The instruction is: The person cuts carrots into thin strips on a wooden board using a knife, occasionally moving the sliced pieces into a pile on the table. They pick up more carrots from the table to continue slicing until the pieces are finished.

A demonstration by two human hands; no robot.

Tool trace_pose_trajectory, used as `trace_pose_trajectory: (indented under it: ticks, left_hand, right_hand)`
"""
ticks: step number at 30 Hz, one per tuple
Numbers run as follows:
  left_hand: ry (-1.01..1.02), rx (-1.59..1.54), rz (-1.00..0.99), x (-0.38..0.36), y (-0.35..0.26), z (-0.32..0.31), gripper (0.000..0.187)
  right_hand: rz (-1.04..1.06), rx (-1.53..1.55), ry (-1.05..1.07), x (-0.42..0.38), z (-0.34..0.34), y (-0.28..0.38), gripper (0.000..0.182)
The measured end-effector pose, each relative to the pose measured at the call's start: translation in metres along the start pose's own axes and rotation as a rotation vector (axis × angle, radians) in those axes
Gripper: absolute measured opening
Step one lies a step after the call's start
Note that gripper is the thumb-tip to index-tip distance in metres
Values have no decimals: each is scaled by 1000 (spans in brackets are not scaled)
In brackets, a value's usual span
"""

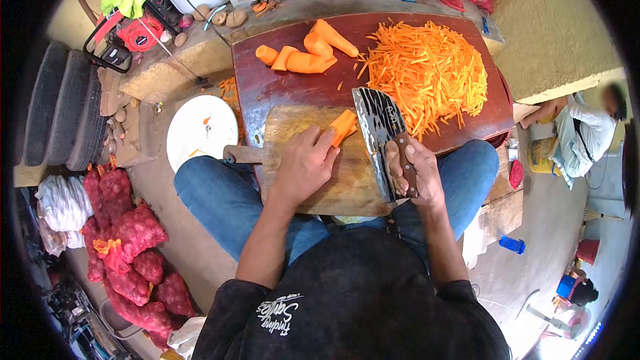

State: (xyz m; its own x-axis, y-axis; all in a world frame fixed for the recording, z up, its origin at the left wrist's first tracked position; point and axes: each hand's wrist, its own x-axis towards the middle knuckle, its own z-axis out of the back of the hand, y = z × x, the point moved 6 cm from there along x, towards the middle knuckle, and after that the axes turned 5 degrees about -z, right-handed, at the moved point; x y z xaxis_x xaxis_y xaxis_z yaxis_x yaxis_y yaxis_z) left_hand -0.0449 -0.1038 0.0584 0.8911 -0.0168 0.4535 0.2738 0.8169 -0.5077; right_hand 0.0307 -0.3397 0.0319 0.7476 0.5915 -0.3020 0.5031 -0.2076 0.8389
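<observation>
My right hand (pixel 415 172) is closed around the brown riveted handle of a wide cleaver (pixel 375 135), whose dark, worn blade points away from me. Bent over a piece of carrot (pixel 344 127), my left hand (pixel 308 163) presses it on the wooden cutting board (pixel 287 120), just left of the blade. The board lies on a dark red table (pixel 250 93) in front of my lap. A large heap of shredded carrot (pixel 427 73) covers the table's right part. Several peeled carrot chunks (pixel 303 61) rest at the back left.
A white round lid or basin (pixel 203 130) is on the floor at left. Red mesh sacks (pixel 130 247) and stacked tires (pixel 63 107) stand further left. A low ledge (pixel 173 70) runs behind the table. Another person (pixel 587 127) sits at the far right.
</observation>
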Motion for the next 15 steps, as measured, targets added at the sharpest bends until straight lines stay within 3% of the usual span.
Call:
trace_pose_trajectory:
  ticks: [6, 10, 12, 15]
  left_hand:
    - [-94, 7, 4, 3, -10, -1, 32]
    - [-123, 38, -49, 3, -9, -13, 25]
    - [-166, 24, -82, 3, -12, -15, 23]
    - [-89, -52, -168, 2, -29, -30, 22]
  right_hand:
    - [-60, 162, 120, 10, -6, -11, 47]
    - [-28, 86, 87, 27, -13, 15, 54]
    - [22, 96, 23, 32, -9, 28, 48]
    - [48, 116, 57, 39, 15, 37, 44]
